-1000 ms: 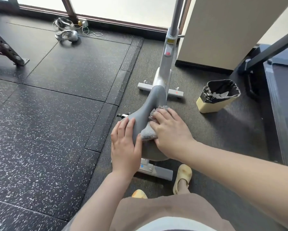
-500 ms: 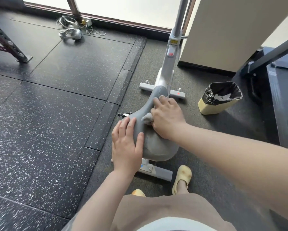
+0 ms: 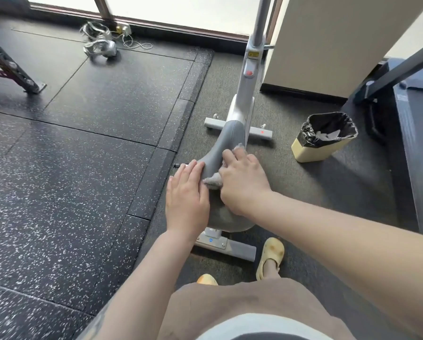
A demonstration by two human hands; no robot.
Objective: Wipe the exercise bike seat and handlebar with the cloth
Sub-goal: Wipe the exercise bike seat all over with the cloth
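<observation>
Gym floor [image 3: 83,168] w/ bike. Left hand [image 3: 187,192] lay flat, fingers straight, on seat [image 3: 231,136]; right hand [image 3: 242,182] gripped cloth [image 3: 214,180] against it.

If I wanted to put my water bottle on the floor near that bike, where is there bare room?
Bare carpet lies between the bike's front foot bar and the lined waste bin. The speckled mat left of the seat is wide open. It is crowded behind the seat, around the rear foot bar and the slippers.
</observation>
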